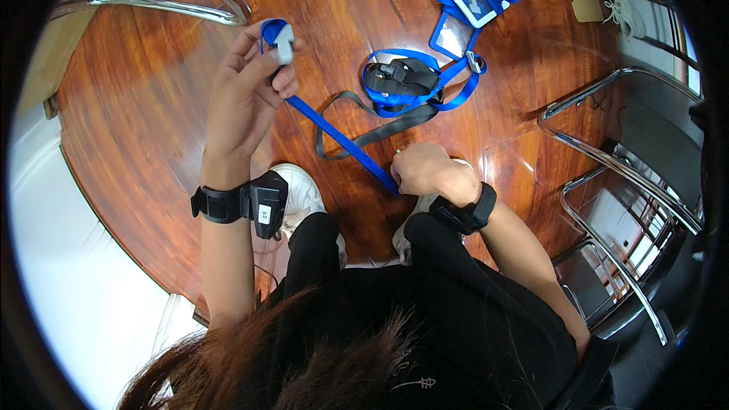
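Note:
A blue lanyard strap (339, 137) stretches diagonally between my two hands above the wooden table. My left hand (247, 80), at the upper left, is closed on one end, where the strap loops beside a grey plastic clip (284, 44). Lower down and to the right, my right hand (427, 171) is closed round the other end, its fingers mostly turned out of sight. Just beyond it lie a coiled blue lanyard (395, 111) and a black strap (406, 76) bunched inside the coil. Part of the black strap trails under the held one.
Farther right on the table are a white-framed badge holder (477, 1) and a blue badge holder (453, 36). Chrome-framed chairs (585, 91) stand at the right, and a chrome chair leg (175, 1) curves in at the upper left. A white shoe (621, 0) shows at the upper right.

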Motion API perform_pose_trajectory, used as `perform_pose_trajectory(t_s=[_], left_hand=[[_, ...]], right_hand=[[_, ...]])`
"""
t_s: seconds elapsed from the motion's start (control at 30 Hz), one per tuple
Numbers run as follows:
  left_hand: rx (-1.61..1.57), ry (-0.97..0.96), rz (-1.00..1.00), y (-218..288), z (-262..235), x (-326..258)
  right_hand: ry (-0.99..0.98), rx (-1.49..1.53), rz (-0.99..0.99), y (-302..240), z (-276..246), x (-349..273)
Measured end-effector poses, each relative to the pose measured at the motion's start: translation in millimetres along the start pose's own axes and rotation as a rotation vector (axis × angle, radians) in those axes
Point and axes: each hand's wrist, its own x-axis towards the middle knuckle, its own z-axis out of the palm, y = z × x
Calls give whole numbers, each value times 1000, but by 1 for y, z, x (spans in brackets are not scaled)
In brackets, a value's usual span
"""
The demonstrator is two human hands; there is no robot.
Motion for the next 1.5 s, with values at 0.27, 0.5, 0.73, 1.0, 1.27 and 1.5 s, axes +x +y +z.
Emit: perform_pose_trajectory(t_s=[0.27,0.5,0.73,1.0,1.27,1.5], left_hand=[[184,5,-109,0,17,-8],[464,-49,-256,-14,48,-21],[582,-192,-253,-22,56,-23],[628,-251,-364,-22,55,-24],[706,-254,-320,-21,58,-26],[358,-263,-382,-21,48,-24]], right_hand=[[185,62,123,9,-19,-11],[999,738,-333,-13,-65,-42],[887,1226,-490,-25,-81,-47],[949,1213,-491,-24,-75,-47],[991,1167,-485,-26,-75,-44],[953,1294,-465,-30,-68,-36]])
